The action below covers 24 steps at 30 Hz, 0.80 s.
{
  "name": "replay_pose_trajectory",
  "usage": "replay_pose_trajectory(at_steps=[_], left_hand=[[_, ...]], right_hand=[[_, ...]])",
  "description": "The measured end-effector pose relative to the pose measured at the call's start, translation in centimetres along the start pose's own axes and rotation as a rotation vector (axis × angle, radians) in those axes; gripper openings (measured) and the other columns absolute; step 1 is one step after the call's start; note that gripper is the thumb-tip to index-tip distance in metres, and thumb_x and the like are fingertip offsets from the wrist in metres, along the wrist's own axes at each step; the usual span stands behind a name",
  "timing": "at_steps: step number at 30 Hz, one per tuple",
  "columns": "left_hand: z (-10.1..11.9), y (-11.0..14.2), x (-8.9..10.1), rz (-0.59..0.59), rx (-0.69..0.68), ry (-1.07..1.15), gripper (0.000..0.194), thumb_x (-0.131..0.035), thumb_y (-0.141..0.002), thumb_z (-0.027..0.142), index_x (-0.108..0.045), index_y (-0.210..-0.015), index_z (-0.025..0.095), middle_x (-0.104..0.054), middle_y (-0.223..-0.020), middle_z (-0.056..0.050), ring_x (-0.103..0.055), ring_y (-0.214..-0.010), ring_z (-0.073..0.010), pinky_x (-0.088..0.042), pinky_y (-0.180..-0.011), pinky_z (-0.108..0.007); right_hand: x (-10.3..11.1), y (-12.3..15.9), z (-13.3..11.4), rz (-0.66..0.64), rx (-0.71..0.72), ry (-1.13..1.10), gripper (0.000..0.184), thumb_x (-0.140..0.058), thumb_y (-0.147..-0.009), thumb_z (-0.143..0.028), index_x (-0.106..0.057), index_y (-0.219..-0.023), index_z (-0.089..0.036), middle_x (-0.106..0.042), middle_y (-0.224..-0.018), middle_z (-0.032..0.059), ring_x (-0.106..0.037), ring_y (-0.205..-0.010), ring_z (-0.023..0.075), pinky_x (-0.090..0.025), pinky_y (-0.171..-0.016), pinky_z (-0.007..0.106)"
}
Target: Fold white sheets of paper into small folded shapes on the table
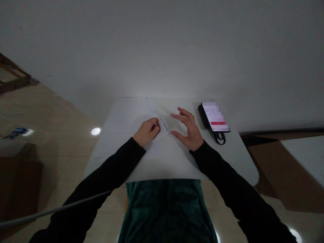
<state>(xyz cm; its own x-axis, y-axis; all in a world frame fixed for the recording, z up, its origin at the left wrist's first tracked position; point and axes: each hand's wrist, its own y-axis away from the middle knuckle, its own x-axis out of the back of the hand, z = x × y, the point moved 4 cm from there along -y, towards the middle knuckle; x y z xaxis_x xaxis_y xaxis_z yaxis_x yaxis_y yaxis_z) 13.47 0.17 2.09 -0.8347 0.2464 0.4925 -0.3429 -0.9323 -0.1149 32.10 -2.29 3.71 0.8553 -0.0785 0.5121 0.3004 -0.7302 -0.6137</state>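
Observation:
My left hand [147, 132] is closed, its fingers curled in a pinch over white paper on the table. What the fingertips grip, if anything, cannot be made out. Just right of them is a thin, pale, narrow strip [165, 125], perhaps a folded paper edge or a pen; its kind is unclear in the dim light. On the strip's other side my right hand [187, 130] is open, thumb and fingers spread, holding nothing. Sheets of white paper [121, 116] lie flat on the left part of the table, partly under my left hand.
The white table [182, 165] stands against a pale wall [162, 50]. At its right lies a phone [215, 116], screen lit, on a black case with a strap loop [220, 138]. A grey cable [55, 210] crosses at lower left. Brown cardboard [291, 175] is on the right.

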Motion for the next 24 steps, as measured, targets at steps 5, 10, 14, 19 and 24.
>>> replay_pose_trajectory(at_steps=[5,10,14,19,24], left_hand=[[0.3,0.1,-0.8,-0.094,0.07,0.237,0.012,-0.052,-0.082,0.027,-0.054,-0.078,0.016,-0.05,-0.064,0.003,-0.048,-0.05,-0.0079,-0.041,-0.049,-0.021],[0.6,-0.1,0.0,0.12,-0.012,0.331,0.018,-0.062,-0.079,0.033,-0.063,-0.085,0.016,-0.059,-0.075,-0.001,-0.054,-0.059,-0.0101,-0.046,-0.054,-0.023],[0.9,0.3,0.0,0.199,-0.034,0.39,0.023,-0.07,-0.076,0.031,-0.065,-0.092,0.016,-0.064,-0.088,-0.004,-0.061,-0.078,-0.0132,-0.05,-0.068,-0.024],[1.4,0.7,-0.4,0.234,-0.131,0.475,0.026,-0.074,-0.073,0.025,-0.065,-0.096,0.02,-0.063,-0.098,-0.003,-0.061,-0.095,-0.0155,-0.053,-0.077,-0.026],[2.2,1.0,0.4,0.351,-0.266,0.317,0.008,-0.072,-0.074,0.023,-0.072,-0.082,0.02,-0.062,-0.097,-0.005,-0.061,-0.092,-0.0157,-0.054,-0.069,-0.025]], right_hand=[[-1.0,0.2,0.9,-0.042,-0.116,-0.361,0.025,-0.069,-0.079,-0.04,-0.065,-0.097,-0.024,-0.061,-0.118,0.0082,-0.065,-0.094,0.0185,-0.056,-0.085,0.039],[-1.3,0.5,1.0,-0.017,-0.344,-0.654,0.059,-0.074,-0.072,-0.042,-0.049,-0.123,-0.031,-0.062,-0.12,0.0061,-0.067,-0.087,0.0156,-0.06,-0.072,0.033],[-0.9,0.2,1.1,0.068,-0.343,-0.607,0.039,-0.072,-0.074,-0.039,-0.059,-0.109,-0.026,-0.065,-0.112,0.0054,-0.065,-0.096,0.0169,-0.058,-0.079,0.033],[-0.4,0.2,1.0,0.14,-0.296,-0.559,0.023,-0.071,-0.076,-0.032,-0.066,-0.097,-0.024,-0.067,-0.1,0.0039,-0.065,-0.089,0.0161,-0.057,-0.069,0.03],[0.1,0.2,0.2,0.1,-0.272,-0.561,0.019,-0.073,-0.073,-0.029,-0.07,-0.092,-0.025,-0.066,-0.101,0.0032,-0.064,-0.09,0.0159,-0.056,-0.066,0.029]])
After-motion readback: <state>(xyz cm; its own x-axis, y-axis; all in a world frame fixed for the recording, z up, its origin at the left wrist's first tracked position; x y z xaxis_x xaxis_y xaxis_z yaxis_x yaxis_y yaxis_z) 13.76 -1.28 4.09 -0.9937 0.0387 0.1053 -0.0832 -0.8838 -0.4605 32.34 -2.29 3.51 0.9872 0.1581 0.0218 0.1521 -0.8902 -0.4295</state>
